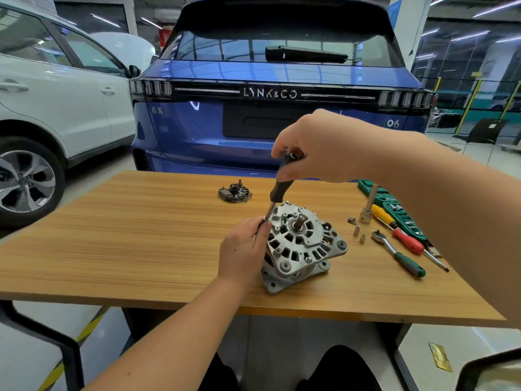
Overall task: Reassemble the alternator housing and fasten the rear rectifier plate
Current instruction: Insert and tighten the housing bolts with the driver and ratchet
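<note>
The grey alternator housing (301,244) sits on the wooden table (141,235), rear face up, its shaft end showing in the middle. My right hand (318,148) grips the black handle of a nut driver (279,187), which slants down to the housing's left rim. My left hand (245,249) pinches the driver's metal socket tip against that rim and rests along the housing's left side. The dark rectifier plate (235,192) lies apart on the table behind the housing.
To the right lie a ratchet (397,253) with a green grip, red and yellow screwdrivers (400,235), an upright extension socket (366,214), small loose sockets and bolts (356,230), and a green socket case (394,207). A blue car stands close behind the table.
</note>
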A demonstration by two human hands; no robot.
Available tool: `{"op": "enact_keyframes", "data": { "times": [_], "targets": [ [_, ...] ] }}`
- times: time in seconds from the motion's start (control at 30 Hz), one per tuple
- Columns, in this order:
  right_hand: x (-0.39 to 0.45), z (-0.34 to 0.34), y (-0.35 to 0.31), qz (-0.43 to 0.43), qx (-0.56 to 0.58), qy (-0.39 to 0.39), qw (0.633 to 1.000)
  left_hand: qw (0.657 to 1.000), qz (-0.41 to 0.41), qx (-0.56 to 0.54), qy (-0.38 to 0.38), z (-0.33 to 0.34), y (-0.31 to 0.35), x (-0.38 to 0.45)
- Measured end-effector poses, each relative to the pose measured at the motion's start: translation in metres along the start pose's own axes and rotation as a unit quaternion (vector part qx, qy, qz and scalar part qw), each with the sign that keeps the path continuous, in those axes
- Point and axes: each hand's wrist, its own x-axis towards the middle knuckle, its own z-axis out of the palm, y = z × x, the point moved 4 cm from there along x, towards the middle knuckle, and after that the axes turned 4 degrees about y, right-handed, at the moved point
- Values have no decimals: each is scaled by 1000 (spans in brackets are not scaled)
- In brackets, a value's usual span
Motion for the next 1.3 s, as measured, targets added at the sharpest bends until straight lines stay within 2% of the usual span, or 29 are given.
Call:
{"op": "enact_keyframes", "data": {
  "times": [0.1,0.23,0.4,0.53,0.67,0.8,0.87,0.97,1.03,1.13,1.3],
  "targets": [
    [6,7,-4,19,-56,25,998,1000,-26,9,3,1,2,3],
    [4,16,-6,45,-47,17,998,999,1,54,-4,0,7,8],
    [-4,4,-9,-42,-59,-69,995,997,13,77,-9,-2,8,8],
    [1,-2,-9,-69,-120,-66,988,997,5,81,-10,-1,8,7],
    [5,9,-6,-2,-145,-28,989,996,9,86,-8,-2,9,6],
    [8,15,-4,88,-102,32,990,995,14,98,-9,-2,9,8],
    [8,17,-5,75,-100,13,992,994,22,107,-8,-3,9,9],
    [2,11,-6,10,-75,-79,994,993,30,110,-3,-2,7,9],
    [3,1,-7,-34,-67,-101,992,993,36,114,4,-3,7,9],
    [9,-6,-8,-65,-113,-62,990,993,39,113,7,-2,8,7],
    [11,5,-1,30,-119,-16,992,995,13,100,-10,-1,8,9]
  ]
}}
